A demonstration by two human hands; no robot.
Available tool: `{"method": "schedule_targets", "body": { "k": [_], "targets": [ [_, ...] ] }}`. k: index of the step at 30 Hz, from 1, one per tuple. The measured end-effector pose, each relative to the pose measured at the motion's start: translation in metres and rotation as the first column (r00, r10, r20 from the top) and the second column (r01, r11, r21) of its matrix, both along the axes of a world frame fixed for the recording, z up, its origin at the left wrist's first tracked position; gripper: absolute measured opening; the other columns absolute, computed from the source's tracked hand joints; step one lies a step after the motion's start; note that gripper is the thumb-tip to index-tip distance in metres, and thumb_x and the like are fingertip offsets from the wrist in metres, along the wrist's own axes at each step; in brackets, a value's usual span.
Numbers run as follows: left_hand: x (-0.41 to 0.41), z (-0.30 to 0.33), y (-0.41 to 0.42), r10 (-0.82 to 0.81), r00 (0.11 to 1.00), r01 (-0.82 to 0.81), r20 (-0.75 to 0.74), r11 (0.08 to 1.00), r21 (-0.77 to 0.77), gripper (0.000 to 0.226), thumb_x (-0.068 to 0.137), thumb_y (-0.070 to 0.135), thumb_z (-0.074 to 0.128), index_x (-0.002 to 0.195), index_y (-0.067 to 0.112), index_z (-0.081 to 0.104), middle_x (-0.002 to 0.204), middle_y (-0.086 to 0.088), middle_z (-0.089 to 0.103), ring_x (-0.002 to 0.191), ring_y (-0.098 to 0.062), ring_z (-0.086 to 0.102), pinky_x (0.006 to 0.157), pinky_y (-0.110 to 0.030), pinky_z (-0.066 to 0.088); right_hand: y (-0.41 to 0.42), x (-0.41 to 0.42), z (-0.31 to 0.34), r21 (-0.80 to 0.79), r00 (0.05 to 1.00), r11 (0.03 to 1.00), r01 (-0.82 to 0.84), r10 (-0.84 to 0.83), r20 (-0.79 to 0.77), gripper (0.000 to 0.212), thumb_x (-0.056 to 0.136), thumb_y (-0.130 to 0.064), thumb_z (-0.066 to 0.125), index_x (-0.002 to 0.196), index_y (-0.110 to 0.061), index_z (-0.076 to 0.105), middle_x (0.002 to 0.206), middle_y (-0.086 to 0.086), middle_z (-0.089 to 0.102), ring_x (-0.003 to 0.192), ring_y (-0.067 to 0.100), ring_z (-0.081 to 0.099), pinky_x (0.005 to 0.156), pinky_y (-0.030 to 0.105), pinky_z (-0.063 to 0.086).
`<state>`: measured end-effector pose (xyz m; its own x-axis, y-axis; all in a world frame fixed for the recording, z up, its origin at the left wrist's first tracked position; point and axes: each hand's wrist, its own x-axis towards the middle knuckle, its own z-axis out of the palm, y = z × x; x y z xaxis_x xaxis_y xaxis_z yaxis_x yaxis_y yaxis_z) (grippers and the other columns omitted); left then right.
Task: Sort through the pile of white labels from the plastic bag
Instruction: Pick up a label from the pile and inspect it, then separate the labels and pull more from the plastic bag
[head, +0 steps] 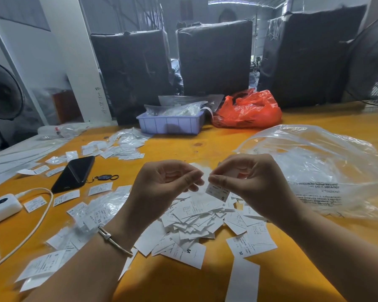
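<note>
"S" on held label (pixel 219 192), "M" on pile label (pixel 189 253)

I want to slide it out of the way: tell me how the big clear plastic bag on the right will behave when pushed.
The clear plastic bag looks thin and crumpled, so it will probably buckle rather than slide whole. It seems nearly empty, so likely very light. Its edge lies by the label pile, so pushing may scatter labels.

Both hands raised close together, left hand (pixel 166 182) and right hand (pixel 247 179) fingers curled, fingertips pinching

Garment warehouse, black-wrapped bales (pixel 214 57), label-strewn worktable (pixel 205 144), parts bin (pixel 170 125)
</note>
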<state>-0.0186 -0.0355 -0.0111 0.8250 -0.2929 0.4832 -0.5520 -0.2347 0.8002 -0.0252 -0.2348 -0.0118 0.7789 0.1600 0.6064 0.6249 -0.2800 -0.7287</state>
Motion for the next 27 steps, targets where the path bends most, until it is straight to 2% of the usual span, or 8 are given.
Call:
{"method": "schedule_targets", "body": {
  "k": [4,7,9,11,15,21,25,27],
  "targets": [
    [-0.001,-0.001,0.001,0.041,0.991,-0.044,0.128,0.999,0.024,0.022,0.077,0.024,0.072,0.090,0.007,0.076,0.078,-0.002,0.077,0.068,-0.014,0.073,0.064,-0.019,0.056,0.000,-0.003,0.002,-0.001,0.989,0.991,0.132,-0.132,0.068,0.006,0.079,-0.008,0.074,0.081,-0.013,0.076,0.074,-0.008,0.070,0.068,0.006,0.065,0.057,0.019,0.050],
    [-0.003,-0.001,0.000,0.074,0.971,-0.100,0.227,0.989,0.106,0.024,0.074,0.035,0.072,0.087,0.015,0.076,0.075,0.004,0.075,0.066,-0.008,0.072,0.064,-0.017,0.057,0.002,-0.008,0.009,0.065,0.926,0.961,0.269,-0.276,0.257,0.026,0.083,0.001,0.068,0.102,-0.018,0.072,0.091,-0.016,0.068,0.083,0.000,0.064,0.060,0.011,0.049],
    [-0.004,-0.001,-0.002,0.080,0.959,-0.123,0.272,0.982,0.144,0.024,0.075,0.038,0.070,0.088,0.019,0.075,0.074,0.008,0.074,0.065,-0.004,0.071,0.063,-0.012,0.055,0.005,-0.014,0.011,0.090,0.879,0.960,0.266,-0.280,0.386,0.037,0.083,0.000,0.069,0.116,-0.017,0.064,0.099,-0.011,0.067,0.090,-0.001,0.064,0.064,0.008,0.050],
    [-0.004,0.000,-0.003,0.078,0.950,-0.132,0.302,0.977,0.165,0.022,0.075,0.038,0.070,0.089,0.021,0.074,0.075,0.012,0.072,0.065,-0.002,0.070,0.063,-0.010,0.053,0.008,-0.019,0.009,0.089,0.847,0.966,0.244,-0.257,0.465,0.044,0.082,-0.002,0.071,0.122,-0.015,0.057,0.098,-0.007,0.066,0.091,-0.002,0.063,0.069,0.006,0.050],
    [-0.005,0.000,-0.003,0.074,0.941,-0.139,0.330,0.974,0.179,0.018,0.076,0.036,0.071,0.089,0.024,0.072,0.074,0.017,0.069,0.065,-0.001,0.070,0.061,-0.007,0.052,0.010,-0.021,0.006,0.066,0.834,0.971,0.228,-0.230,0.501,0.046,0.080,-0.003,0.074,0.121,-0.016,0.056,0.092,0.001,0.070,0.084,0.004,0.067,0.070,0.012,0.054],
    [-0.006,0.001,-0.004,0.058,0.940,-0.131,0.336,0.971,0.199,0.018,0.076,0.037,0.070,0.089,0.025,0.072,0.075,0.019,0.069,0.065,0.000,0.070,0.061,-0.006,0.051,0.010,-0.020,0.007,0.037,0.790,0.966,0.254,-0.229,0.569,0.043,0.082,-0.006,0.072,0.120,-0.018,0.056,0.091,-0.001,0.070,0.082,0.008,0.067,0.071,0.015,0.056],
    [-0.006,0.001,-0.004,0.047,0.942,-0.123,0.332,0.970,0.212,0.020,0.076,0.038,0.069,0.090,0.024,0.072,0.074,0.019,0.068,0.066,0.001,0.069,0.061,-0.005,0.050,0.011,-0.020,0.006,-0.014,0.747,0.952,0.307,-0.232,0.623,0.037,0.083,-0.009,0.072,0.117,-0.016,0.060,0.094,-0.007,0.068,0.075,0.010,0.069,0.062,0.023,0.056],
    [-0.006,0.001,-0.004,0.045,0.944,-0.120,0.326,0.970,0.212,0.020,0.076,0.037,0.070,0.089,0.021,0.074,0.074,0.016,0.070,0.065,0.000,0.069,0.061,-0.006,0.050,0.009,-0.018,0.005,-0.041,0.718,0.938,0.344,-0.235,0.655,0.032,0.082,-0.007,0.072,0.113,-0.009,0.066,0.094,-0.002,0.071,0.071,0.014,0.069,0.057,0.029,0.055]
  ]
}}
